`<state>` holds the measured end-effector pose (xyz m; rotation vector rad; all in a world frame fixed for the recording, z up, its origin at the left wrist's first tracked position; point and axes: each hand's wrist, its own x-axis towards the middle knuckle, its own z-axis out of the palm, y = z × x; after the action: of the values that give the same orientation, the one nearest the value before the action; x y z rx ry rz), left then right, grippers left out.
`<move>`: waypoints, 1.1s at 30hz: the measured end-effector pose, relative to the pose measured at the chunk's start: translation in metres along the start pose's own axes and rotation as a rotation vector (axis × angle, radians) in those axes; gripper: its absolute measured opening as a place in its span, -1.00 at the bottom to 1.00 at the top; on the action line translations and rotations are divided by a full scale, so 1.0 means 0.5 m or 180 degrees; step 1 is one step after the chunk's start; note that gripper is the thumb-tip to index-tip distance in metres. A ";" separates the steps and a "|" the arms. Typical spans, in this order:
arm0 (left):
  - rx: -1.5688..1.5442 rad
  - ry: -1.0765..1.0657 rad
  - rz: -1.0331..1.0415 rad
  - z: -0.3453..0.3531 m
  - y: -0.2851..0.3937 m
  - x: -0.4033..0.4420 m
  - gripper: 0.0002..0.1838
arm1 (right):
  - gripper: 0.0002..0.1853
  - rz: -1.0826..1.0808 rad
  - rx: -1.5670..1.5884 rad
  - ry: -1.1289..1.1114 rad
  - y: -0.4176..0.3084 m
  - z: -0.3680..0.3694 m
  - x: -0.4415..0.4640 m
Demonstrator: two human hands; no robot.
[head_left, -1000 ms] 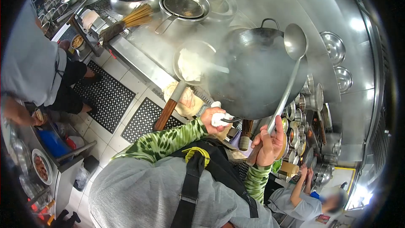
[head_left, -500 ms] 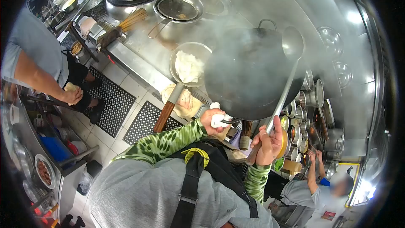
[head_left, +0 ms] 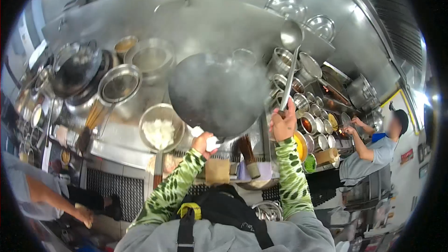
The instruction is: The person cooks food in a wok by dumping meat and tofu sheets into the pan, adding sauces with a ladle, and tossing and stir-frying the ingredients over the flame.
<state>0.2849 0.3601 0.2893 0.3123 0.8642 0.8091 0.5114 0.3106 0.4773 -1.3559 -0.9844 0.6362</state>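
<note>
One head view: small white lettering [head_left: 247, 226] on the apron [head_left: 217, 205], illegible. Left hand [head_left: 202, 143]: fingers closed on white cloth [head_left: 213, 143] at the wok [head_left: 217, 95]. Right hand [head_left: 283, 125]: fingers wrapped around the ladle [head_left: 291, 35]. Wok position: near the front edge of the counter [head_left: 116, 153].

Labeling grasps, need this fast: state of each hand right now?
Left hand: closed, holding white cloth at the near edge of the wok.
Right hand: closed, holding ladle by its handle.
</note>
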 end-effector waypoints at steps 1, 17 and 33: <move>0.0074 0.0050 0.0076 0.008 0.004 0.020 -0.83 | -0.17 -0.0018 0.0015 0.0240 0.032 -0.035 0.047; -0.0095 0.0898 0.0307 0.110 0.000 0.010 -0.80 | -0.63 0.0639 -0.2138 -0.0006 0.239 -0.370 0.645; 0.0297 0.0061 0.0230 0.084 -0.010 -0.004 -0.49 | -0.59 0.1390 0.1801 -0.1152 0.048 -0.259 0.319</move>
<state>0.3193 0.3582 0.3140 0.4204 0.9145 0.8412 0.7034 0.3857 0.4957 -0.9594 -0.7017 1.4126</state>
